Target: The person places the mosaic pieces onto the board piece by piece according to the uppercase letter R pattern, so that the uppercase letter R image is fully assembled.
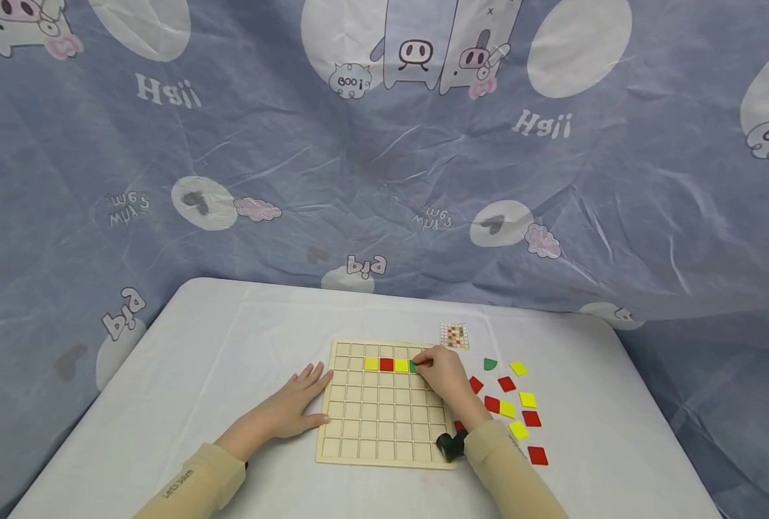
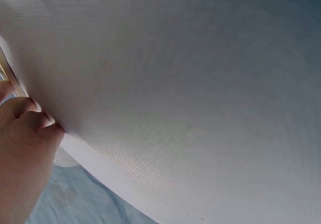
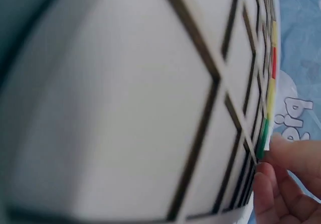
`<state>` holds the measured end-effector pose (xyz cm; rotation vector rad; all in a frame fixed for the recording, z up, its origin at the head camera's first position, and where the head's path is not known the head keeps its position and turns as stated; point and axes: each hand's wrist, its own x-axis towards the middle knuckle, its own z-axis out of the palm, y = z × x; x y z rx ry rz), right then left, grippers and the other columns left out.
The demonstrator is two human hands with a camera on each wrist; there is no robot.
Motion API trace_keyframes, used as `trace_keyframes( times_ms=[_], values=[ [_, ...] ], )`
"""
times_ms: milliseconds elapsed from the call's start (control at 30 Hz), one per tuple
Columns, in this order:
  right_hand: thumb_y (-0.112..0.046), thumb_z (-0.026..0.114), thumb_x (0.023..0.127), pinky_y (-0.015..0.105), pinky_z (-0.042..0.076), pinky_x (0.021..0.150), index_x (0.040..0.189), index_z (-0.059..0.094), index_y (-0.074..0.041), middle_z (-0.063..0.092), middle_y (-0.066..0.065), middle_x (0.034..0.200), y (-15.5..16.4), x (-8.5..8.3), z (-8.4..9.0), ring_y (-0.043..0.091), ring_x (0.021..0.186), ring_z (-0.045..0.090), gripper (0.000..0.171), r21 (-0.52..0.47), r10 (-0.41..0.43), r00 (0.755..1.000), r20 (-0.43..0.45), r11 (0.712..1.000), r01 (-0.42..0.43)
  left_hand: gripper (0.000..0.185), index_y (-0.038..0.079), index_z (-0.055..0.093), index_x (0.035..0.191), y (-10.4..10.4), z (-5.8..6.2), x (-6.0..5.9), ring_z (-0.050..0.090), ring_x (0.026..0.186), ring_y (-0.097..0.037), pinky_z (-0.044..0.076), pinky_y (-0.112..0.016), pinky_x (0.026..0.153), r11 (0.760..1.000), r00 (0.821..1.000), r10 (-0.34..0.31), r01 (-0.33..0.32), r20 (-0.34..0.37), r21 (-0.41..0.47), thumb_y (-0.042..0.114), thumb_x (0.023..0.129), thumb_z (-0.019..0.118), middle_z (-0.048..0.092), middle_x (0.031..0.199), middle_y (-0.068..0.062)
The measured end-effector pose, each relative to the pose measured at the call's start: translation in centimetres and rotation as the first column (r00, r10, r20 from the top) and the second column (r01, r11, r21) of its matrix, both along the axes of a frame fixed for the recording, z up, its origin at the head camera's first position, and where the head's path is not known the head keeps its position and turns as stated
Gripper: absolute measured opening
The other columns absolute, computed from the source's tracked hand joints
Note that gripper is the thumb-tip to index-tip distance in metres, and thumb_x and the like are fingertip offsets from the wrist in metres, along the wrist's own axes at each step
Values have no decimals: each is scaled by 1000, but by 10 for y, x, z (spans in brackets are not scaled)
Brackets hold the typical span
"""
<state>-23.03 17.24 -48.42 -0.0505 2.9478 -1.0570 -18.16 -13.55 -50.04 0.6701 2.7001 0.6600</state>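
A pale wooden grid board (image 1: 378, 412) lies flat on the table. In its second row from the far edge sit a yellow square (image 1: 371, 364), a red square (image 1: 386, 365) and another yellow square (image 1: 401, 365). Just right of these is a green piece (image 1: 413, 366), partly covered by my right hand (image 1: 445, 375). Thumb and fingertips of that hand pinch the green piece (image 3: 263, 136) at its end in the right wrist view. With fingers spread, my left hand (image 1: 291, 405) rests at the board's left edge, thumb and fingertips touching it.
Loose red and yellow squares, such as a red one (image 1: 538, 455), lie scattered right of the board, with a green quarter-round piece (image 1: 490, 364) farther back. A small printed pattern card (image 1: 454, 336) lies behind the board. A patterned cloth (image 1: 384, 180) hangs behind the white table (image 1: 254, 324).
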Motion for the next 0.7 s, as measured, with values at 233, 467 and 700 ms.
trace_keyframes(
  times_ms=[233, 467, 700],
  values=[
    [-13, 71, 90, 35, 57, 74, 106, 75, -8, 73, 9, 102, 30, 4, 9, 23, 91, 67, 17, -103, -68, 997, 25, 992, 70, 80, 7, 28, 155, -1, 2, 0, 13, 152, -40, 16, -57, 122, 1000, 1000, -3, 3, 0, 19, 41, 94, 64, 19, 163, -20],
    [-15, 69, 92, 36, 57, 77, 114, 71, -4, 72, 15, 110, 75, 13, 11, 25, 93, 68, 24, -106, -153, 985, 77, 981, 161, 80, 7, 27, 156, -1, 1, 0, 13, 152, -40, 16, -57, 122, 1000, 1000, -5, 5, -5, 12, 42, 93, 64, 19, 163, -20],
    [-15, 72, 89, 28, 57, 71, 113, 69, -1, 70, 15, 104, 94, 25, 2, 20, 84, 64, 28, -87, -203, 968, 145, 972, 217, 80, 10, 28, 156, 0, -1, 0, 13, 152, -39, 16, -56, 123, 1000, 1000, 10, -10, -8, 1, 43, 93, 64, 19, 163, -18]
  ],
)
